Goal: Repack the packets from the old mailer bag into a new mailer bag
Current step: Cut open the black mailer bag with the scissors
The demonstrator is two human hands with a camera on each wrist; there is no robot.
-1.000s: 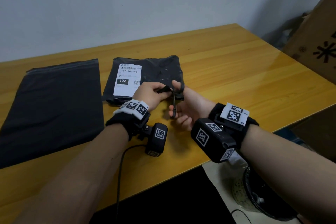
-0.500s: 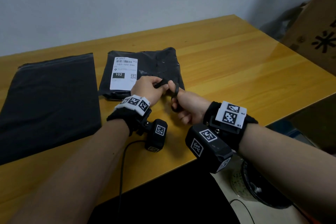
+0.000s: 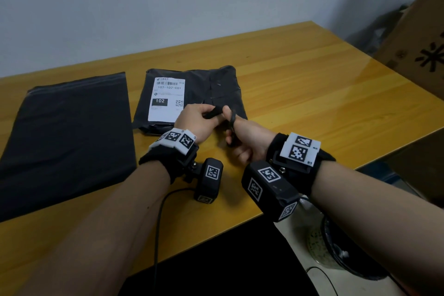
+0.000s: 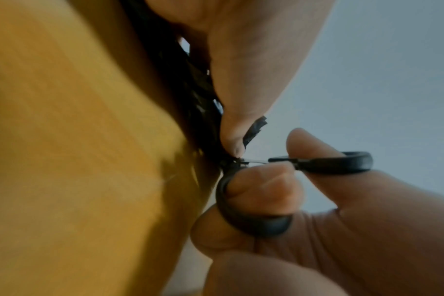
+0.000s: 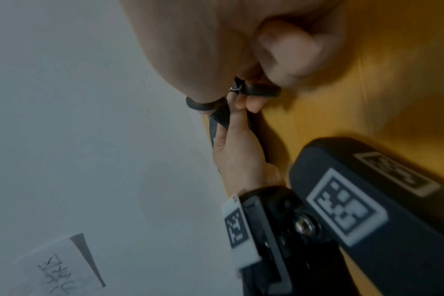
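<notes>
The left hand (image 3: 192, 122) pinched a corner of the old mailer bag (image 3: 192, 96). At its 3 o'clock, the right hand (image 3: 249, 142) gripped black scissors (image 3: 231, 125). The new mailer bag (image 3: 67, 137) lay flat at 9 o'clock on the desk (image 3: 312, 94).

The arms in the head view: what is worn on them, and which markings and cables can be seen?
Both forearms are bare, no sleeves. Each wrist wears a black band topped by a white plate printed with black square codes. A black camera box with white code stickers hangs under each wrist. A thin black cable runs from the left box.
</notes>
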